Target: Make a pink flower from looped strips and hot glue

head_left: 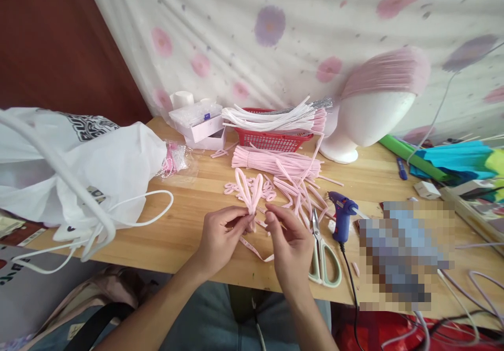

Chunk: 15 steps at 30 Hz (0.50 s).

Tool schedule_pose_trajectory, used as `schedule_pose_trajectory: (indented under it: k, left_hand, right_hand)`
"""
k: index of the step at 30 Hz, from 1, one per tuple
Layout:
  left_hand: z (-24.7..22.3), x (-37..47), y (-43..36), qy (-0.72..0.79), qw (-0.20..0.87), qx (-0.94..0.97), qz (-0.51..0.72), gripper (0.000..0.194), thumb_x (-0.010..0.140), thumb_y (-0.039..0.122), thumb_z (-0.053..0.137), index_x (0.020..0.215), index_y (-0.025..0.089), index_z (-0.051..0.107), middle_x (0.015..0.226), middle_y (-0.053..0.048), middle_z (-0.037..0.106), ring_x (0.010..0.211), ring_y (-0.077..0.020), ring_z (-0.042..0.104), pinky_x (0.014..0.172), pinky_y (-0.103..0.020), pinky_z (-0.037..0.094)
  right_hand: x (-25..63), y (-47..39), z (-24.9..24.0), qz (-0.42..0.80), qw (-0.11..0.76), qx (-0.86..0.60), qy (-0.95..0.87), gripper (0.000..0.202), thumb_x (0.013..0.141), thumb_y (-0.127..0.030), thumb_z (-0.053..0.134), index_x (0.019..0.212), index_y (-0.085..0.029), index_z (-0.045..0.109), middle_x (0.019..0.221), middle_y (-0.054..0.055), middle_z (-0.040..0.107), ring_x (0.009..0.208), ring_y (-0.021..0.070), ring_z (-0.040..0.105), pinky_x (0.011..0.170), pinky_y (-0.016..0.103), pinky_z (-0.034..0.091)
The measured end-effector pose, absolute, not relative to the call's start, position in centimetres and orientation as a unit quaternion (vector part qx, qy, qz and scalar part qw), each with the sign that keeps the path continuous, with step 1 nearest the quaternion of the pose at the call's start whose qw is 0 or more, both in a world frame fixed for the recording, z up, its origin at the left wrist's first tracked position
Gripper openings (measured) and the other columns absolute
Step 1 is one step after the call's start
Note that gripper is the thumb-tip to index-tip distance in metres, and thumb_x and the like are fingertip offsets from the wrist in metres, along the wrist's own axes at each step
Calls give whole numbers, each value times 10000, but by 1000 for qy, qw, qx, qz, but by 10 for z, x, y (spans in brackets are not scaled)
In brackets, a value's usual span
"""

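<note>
A white bag (136,175) lies well to the left of the left hand (221,235), which is closed in a pinch, thumb and fingers gripping the base of a pair of pink loops (252,204). The loops stand out just beyond those fingertips, their long axis pointing away from the person; the left hand has them, while the right is just beside their base, apart from the loops themselves. Small pink rings (232,188) lie beyond the left hand, and a tape measure (250,246) runs between the two hands. The right hand (291,238) is half curled, thumb and forefinger tips close together; whether it pinches anything thin, I cannot tell. Scissors (317,230) lie just right of it, and a blue glue gun (342,219) farther right.
</note>
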<state>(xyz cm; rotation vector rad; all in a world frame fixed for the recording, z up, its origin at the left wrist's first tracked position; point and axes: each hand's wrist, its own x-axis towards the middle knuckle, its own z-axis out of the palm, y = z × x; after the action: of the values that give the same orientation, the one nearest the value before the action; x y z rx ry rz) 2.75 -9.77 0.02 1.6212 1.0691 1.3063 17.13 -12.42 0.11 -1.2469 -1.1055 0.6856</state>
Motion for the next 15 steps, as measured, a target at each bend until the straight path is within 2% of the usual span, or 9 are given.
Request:
schedule_pose_trajectory:
  k: [3,6,8,10,12,13,15]
  left_hand:
    - [2,25,-100,417,404,635,509,198,923,242,658,774,146,744,670,-10,688,604,-98,633,600,-160,529]
    - [2,24,-100,411,421,630,507,205,925,245,650,778,143,750,666,-14,680,597,-103,627,581,-169,530]
    - [1,25,-99,408,430,625,508,208,922,240,650,772,140,752,665,-16,677,595,-106,628,574,-172,531]
    - [1,26,-99,407,434,622,510,205,918,234,653,766,139,753,664,-18,678,595,-108,631,569,-174,533]
    - [0,25,-99,407,433,620,513,197,914,230,657,769,140,755,664,-17,680,596,-109,635,569,-174,535]
    - [0,25,-99,407,432,618,515,194,914,229,658,771,142,756,665,-16,684,597,-108,637,573,-174,537]
    - [-1,23,-99,408,433,610,524,181,912,228,662,785,147,761,669,-14,693,595,-106,642,585,-175,547]
  right_hand:
    - [184,-110,9,318,600,-566,-466,308,864,-391,687,1093,-197,758,804,40,734,671,156,652,622,286,549]
    - [192,-86,17,303,557,-570,-522,518,838,-326,671,1338,-196,636,735,-9,695,594,129,593,585,262,499]
    - [193,-69,22,275,525,-576,-564,549,828,-280,640,1371,-205,613,676,-40,665,553,117,554,587,254,467]
    - [192,-56,26,249,493,-581,-598,406,824,-261,614,1212,-204,720,624,-43,645,541,120,543,597,253,441]
    - [191,-47,27,214,471,-593,-617,231,841,-280,589,929,-189,783,591,-21,643,554,137,561,610,260,426]
    - [192,-45,27,190,463,-608,-616,234,860,-300,572,807,-182,767,577,-8,642,559,146,569,614,264,420]
    - [195,-44,24,132,425,-663,-602,327,910,-332,520,699,-181,718,565,9,640,552,155,567,616,267,405]
